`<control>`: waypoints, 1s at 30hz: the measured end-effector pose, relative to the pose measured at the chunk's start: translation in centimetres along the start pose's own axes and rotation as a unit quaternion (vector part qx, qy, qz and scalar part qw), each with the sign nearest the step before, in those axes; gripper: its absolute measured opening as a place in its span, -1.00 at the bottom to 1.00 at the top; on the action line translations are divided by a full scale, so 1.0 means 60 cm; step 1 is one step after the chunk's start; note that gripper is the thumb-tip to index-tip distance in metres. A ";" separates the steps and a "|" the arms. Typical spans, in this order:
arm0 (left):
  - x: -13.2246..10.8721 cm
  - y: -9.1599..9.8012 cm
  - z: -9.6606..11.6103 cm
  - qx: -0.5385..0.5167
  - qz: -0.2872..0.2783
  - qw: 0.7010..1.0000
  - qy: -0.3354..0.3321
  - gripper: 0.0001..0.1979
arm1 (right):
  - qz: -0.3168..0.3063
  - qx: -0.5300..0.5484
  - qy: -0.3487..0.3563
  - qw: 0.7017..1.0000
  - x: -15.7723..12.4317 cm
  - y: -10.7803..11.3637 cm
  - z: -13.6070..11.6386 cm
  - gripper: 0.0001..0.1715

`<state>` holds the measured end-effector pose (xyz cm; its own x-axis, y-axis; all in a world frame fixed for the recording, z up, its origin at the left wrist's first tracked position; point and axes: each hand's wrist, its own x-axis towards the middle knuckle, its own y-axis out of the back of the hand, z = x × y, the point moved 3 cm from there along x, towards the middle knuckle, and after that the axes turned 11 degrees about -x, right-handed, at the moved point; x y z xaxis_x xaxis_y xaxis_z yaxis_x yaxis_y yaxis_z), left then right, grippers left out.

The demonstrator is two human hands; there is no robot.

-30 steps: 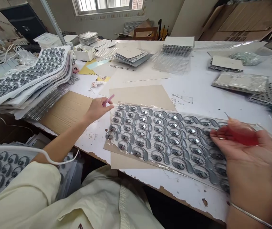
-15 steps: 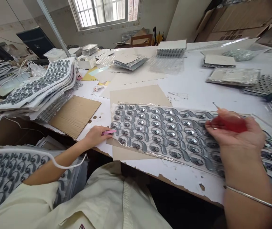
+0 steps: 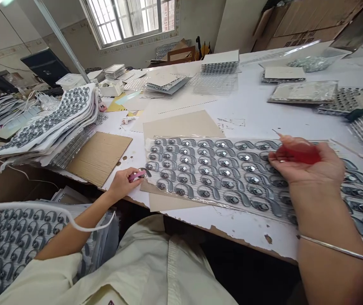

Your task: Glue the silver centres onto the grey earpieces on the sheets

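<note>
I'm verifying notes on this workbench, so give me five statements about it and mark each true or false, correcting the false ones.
1. The right hand holds a red squeeze bottle. True.
2. The left hand holds a pair of scissors. False: it holds pink tweezers.
3. A metal bangle circles the right wrist. True.
4. Between the two hands, the gray hook-shaped pieces lie jumbled in a heap. False: these pieces lie in rows.
5. The window in the far wall has bars. True.
</note>
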<state>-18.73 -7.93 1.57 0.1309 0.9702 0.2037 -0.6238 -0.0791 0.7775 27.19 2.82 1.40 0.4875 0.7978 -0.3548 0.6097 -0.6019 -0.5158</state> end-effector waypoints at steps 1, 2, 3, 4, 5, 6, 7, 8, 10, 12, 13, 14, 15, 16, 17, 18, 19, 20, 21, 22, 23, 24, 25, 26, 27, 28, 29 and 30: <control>0.000 0.004 0.002 0.002 -0.006 1.000 -0.006 -0.72 | 0.002 0.000 0.000 1.000 -0.001 -0.001 0.000 -0.67; 0.000 0.008 0.004 0.003 -0.017 1.000 -0.015 -0.72 | 0.003 0.000 -0.001 1.000 -0.001 -0.001 0.000 -0.67; -0.001 0.011 0.008 0.004 -0.034 0.999 -0.026 -0.73 | 0.002 0.000 -0.001 1.000 -0.001 -0.002 0.000 -0.67; -0.001 0.013 0.012 0.005 -0.055 0.998 -0.038 -0.75 | -0.002 0.000 0.000 1.000 -0.001 -0.003 0.000 -0.66; -0.001 0.014 0.015 0.006 -0.075 0.996 -0.049 -0.75 | -0.006 -0.001 0.001 1.000 -0.001 -0.004 0.000 -0.66; 0.000 0.014 0.019 0.008 -0.093 0.994 -0.059 -0.75 | -0.011 -0.001 0.004 1.000 -0.001 -0.004 -0.001 -0.66; 0.000 0.014 0.021 0.012 -0.108 0.992 -0.067 -0.74 | -0.014 -0.003 0.007 1.000 -0.001 -0.005 -0.001 -0.66; 0.000 0.013 0.022 0.018 -0.117 0.990 -0.073 -0.72 | -0.014 -0.003 0.007 1.000 -0.001 -0.005 -0.001 -0.66; 0.002 0.012 0.023 0.031 -0.126 0.988 -0.081 -0.68 | -0.006 0.000 0.003 1.000 -0.002 -0.004 -0.001 -0.66; 0.004 0.009 0.022 0.045 -0.131 0.987 -0.086 -0.65 | -0.001 0.002 0.000 1.000 -0.003 -0.003 -0.001 -0.66; 0.005 0.008 0.021 0.050 -0.135 0.986 -0.088 -0.63 | -0.001 0.003 -0.001 1.000 -0.004 -0.004 -0.001 -0.66; 0.006 0.006 0.020 0.055 -0.140 0.984 -0.091 -0.63 | -0.003 0.003 -0.001 1.000 -0.005 -0.004 -0.002 -0.66; 0.007 0.004 0.020 0.059 -0.145 0.983 -0.093 -0.62 | -0.006 0.003 0.000 1.000 -0.006 -0.005 -0.002 -0.66; 0.007 0.003 0.020 0.062 -0.149 0.982 -0.095 -0.62 | -0.008 0.002 0.000 1.000 -0.007 -0.006 -0.003 -0.67; 0.007 0.001 0.020 0.066 -0.152 0.981 -0.097 -0.61 | -0.009 0.003 -0.001 1.000 -0.008 -0.006 -0.003 -0.67; 0.007 0.000 0.020 0.069 -0.154 0.981 -0.098 -0.61 | -0.008 0.004 -0.003 1.000 -0.009 -0.007 -0.003 -0.66; 0.007 -0.001 0.020 0.072 -0.156 0.980 -0.099 -0.61 | -0.007 0.004 -0.004 1.000 -0.009 -0.007 -0.003 -0.66; 0.006 -0.001 0.020 0.074 -0.157 0.980 -0.099 -0.61 | -0.007 0.004 -0.003 1.000 -0.009 -0.007 -0.003 -0.66; 0.006 0.000 0.020 0.077 -0.157 0.979 -0.100 -0.60 | -0.005 0.005 -0.003 1.000 -0.008 -0.007 -0.002 -0.65; 0.004 0.001 0.020 0.079 -0.156 0.980 -0.100 -0.60 | -0.003 0.006 -0.002 1.000 -0.007 -0.006 -0.002 -0.65; 0.003 0.002 0.020 0.080 -0.152 0.980 -0.100 -0.59 | -0.001 0.006 -0.003 1.000 -0.006 -0.005 -0.002 -0.65; 0.001 0.004 0.020 0.081 -0.147 0.981 -0.099 -0.58 | 0.001 0.006 -0.003 1.000 -0.004 -0.004 -0.001 -0.65; -0.001 0.004 0.020 0.081 -0.141 0.982 -0.098 -0.58 | 0.002 0.006 -0.004 1.000 -0.002 -0.002 -0.001 -0.66; -0.002 0.005 0.020 0.080 -0.135 0.983 -0.098 -0.58 | 0.000 0.006 -0.004 1.000 0.000 -0.001 0.000 -0.67; -0.004 0.004 0.021 0.078 -0.131 0.983 -0.098 -0.58 | -0.004 0.005 -0.001 1.000 0.001 0.000 0.000 -0.67; -0.005 0.003 0.022 0.075 -0.127 0.984 -0.099 -0.59 | -0.010 0.003 0.002 1.000 0.002 0.001 0.000 -0.66; -0.006 0.000 0.022 0.071 -0.125 0.984 -0.101 -0.61 | -0.017 0.001 0.006 1.000 0.003 0.001 -0.001 -0.65; -0.005 -0.002 0.023 0.067 -0.123 0.985 -0.104 -0.63 | -0.023 -0.001 0.010 1.000 0.003 0.001 -0.001 -0.64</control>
<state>-17.65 -8.54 2.21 0.4283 0.8973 0.1066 -0.4489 0.1090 0.8869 27.35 2.95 1.35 0.4710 0.8240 -0.3149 0.6337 -0.5644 -0.5291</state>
